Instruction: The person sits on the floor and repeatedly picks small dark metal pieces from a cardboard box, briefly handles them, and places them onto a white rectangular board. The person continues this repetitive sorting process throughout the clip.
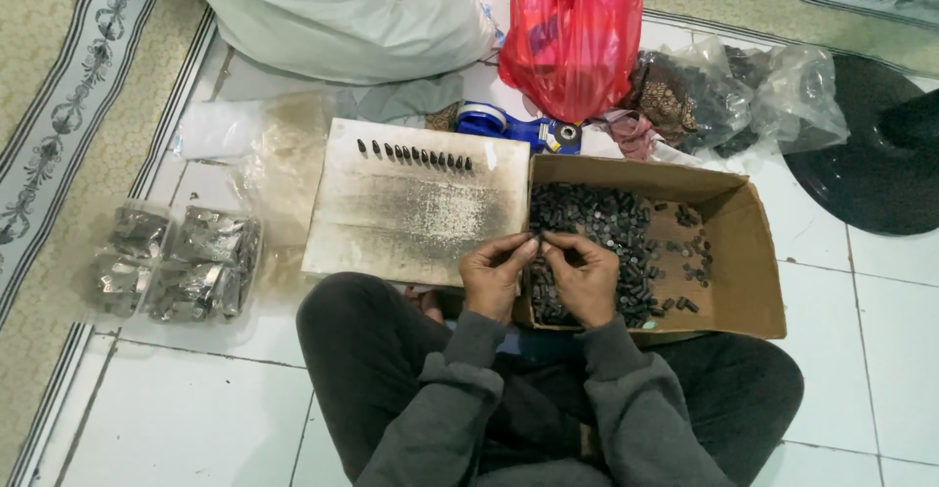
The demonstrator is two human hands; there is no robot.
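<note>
My left hand [496, 274] and my right hand [586, 277] meet fingertip to fingertip at the near left rim of a brown cardboard box [753, 282]. Each pinches small dark cylindrical pieces. The box holds a heap of several small dark cylinders [592, 223]. To its left lies a pale, smudged board [416, 203] with a row of several dark pieces [416, 155] standing along its far edge. My legs are crossed beneath, in dark trousers, and my sleeves are grey.
A red plastic bag [572, 32] and a large white sack [342, 13] sit behind. Clear bags of dark parts [729, 91], a blue tape dispenser [518, 127], packs of silvery pieces [176, 262] at left, a black round base [871, 145] at right, white tile floor.
</note>
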